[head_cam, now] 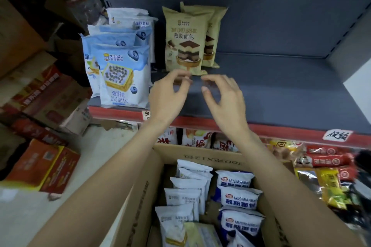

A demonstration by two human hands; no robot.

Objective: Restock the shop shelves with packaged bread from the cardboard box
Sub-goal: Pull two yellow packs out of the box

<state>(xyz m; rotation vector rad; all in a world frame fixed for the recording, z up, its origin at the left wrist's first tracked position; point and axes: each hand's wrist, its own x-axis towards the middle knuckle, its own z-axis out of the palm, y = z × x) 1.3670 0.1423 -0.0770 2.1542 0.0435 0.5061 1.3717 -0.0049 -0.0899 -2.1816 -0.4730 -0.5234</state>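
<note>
Hovering empty, left hand (170, 94) and right hand (224, 96) sit loosely curled just before the upright mousse bread packet (183, 40), likely squaring it to face shoppers.

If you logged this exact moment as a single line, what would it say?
stage: shelving | left hand: empty, by mousse bread pack | right hand: empty | pack: upright on shelf | cardboard box: holds more packs

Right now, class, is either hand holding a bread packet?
No: the left hand and right hand hover with loosely curled, empty fingers just in front of the beige mousse packet standing on the shelf.
</note>
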